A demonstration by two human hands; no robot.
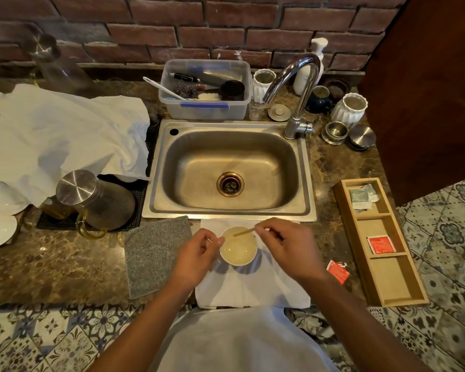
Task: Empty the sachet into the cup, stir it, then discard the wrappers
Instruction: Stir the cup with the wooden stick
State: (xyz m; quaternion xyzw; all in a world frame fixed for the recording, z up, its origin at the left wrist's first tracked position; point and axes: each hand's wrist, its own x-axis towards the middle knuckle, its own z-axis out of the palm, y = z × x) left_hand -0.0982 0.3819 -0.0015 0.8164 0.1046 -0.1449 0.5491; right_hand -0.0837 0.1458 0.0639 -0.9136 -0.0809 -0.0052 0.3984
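A white cup of pale liquid stands on a white cloth at the counter's front edge. My right hand pinches a thin wooden stir stick whose far end reaches over the cup's rim. My left hand rests against the cup's left side, fingers curled round it, with a small pale strip showing between the fingers. A torn red sachet wrapper lies on the counter to the right of the cloth.
A steel sink with tap lies just behind the cup. A grey cloth is at left, a wooden sachet tray at right. A jug with steel lid, plates and white cloth fill the left counter.
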